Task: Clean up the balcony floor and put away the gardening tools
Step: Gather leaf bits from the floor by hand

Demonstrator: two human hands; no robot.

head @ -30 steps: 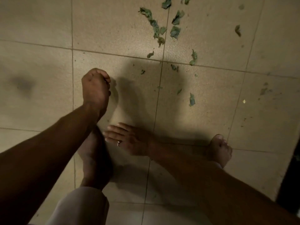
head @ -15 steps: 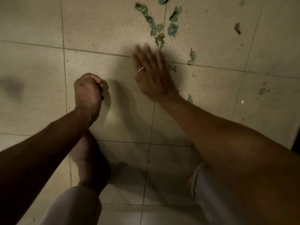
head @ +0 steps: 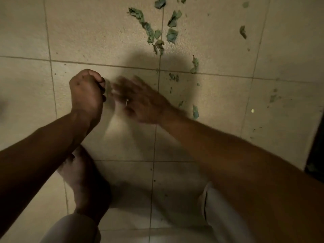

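Nearer than the left hand (head: 85,92), a bare foot (head: 84,181) is resting on the floor (head: 26,32). The left hand is clenching into a fist; whether it is holding anything, I cannot tell. Just right of it, the right hand (head: 140,102) is spreading blurred, relaxed fingers, holding nothing. Leaves (head: 154,34) are lying well beyond the left hand, rightward.

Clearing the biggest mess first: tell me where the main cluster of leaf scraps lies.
Head view, top centre: the leaf scraps straddle a grout line on the far tiles, ahead of the right hand.
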